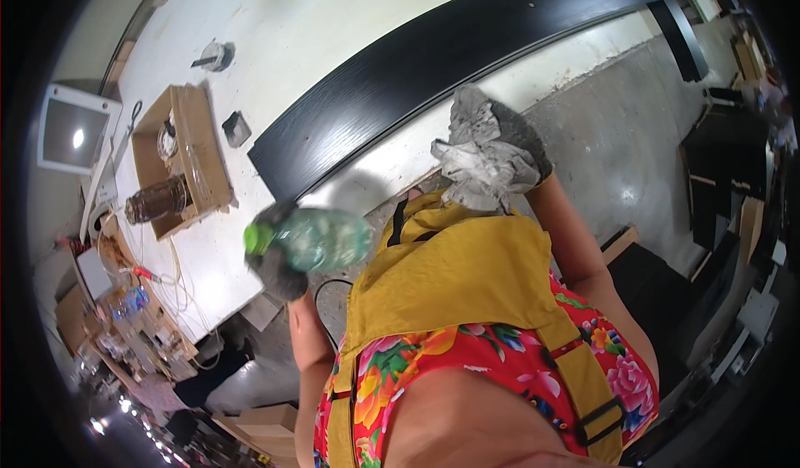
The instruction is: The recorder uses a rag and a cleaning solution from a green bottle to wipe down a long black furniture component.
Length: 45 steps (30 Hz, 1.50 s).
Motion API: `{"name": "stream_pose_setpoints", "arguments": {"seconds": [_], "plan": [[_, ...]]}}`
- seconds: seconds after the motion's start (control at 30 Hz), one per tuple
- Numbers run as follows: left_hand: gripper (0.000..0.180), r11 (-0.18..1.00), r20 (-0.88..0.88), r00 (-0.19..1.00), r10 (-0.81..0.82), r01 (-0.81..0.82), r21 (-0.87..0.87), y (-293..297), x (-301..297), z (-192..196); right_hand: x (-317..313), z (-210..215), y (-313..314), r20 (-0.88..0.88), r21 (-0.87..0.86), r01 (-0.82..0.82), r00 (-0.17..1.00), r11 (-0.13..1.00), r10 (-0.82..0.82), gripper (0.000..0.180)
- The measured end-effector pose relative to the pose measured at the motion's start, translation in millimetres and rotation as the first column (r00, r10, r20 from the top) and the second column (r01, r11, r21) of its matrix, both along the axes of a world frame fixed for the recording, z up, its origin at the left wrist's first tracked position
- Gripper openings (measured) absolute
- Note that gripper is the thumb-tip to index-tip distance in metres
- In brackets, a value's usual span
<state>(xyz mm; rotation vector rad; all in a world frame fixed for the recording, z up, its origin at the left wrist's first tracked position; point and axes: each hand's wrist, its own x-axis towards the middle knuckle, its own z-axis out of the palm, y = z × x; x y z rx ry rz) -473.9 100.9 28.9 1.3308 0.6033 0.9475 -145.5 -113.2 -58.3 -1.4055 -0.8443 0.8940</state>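
In a dark glove, my left hand (279,272) is closed around a clear green plastic bottle (327,240). The bottle lies on its side in the air, its bright green cap (257,237) pointing left. My right hand (521,139), gloved too, grips a crumpled grey-white rag (483,164) that hides part of the fingers. Both hands are just in front of a long black wood-grain panel (417,60), which lies across the white table (292,5). Neither the bottle nor the rag visibly touches the panel.
A cardboard box (200,147) with a brown bottle-like item (158,200) stands on the table's left. Close by lie a small dark block (237,129) and a round tape-like item (217,55). A white-framed screen (75,129) is far left. Black panels (658,301) stand at right.
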Motion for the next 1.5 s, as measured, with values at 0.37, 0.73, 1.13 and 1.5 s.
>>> {"name": "stream_pose_setpoints", "arguments": {"seconds": [0.37, 0.73, 1.13, 1.5], "plan": [[0.027, 0.506, 0.373, 0.678, -0.634, 0.728, -0.462, -49, 216, 17, 74, 65, 53, -0.402, 0.312, -0.156, 0.872, 0.937, 0.279, 0.04], [0.028, 0.093, 0.538, 0.76, -0.365, 0.605, -0.791, -83, 250, 11, 99, 33, 28, -0.507, 0.275, -0.203, 0.8, 0.94, 0.321, 0.044], [0.046, 0.623, -0.256, 0.568, -0.782, 0.726, -0.292, -51, 247, 7, 109, 82, 41, 0.157, 0.097, -0.189, 0.972, 0.977, 0.173, 0.041], [0.048, 0.691, -0.243, 0.742, -0.625, 0.67, 0.27, -32, 209, -56, 214, 74, 81, 0.976, -0.118, 0.492, 0.216, 0.863, 0.01, 0.034]]}}
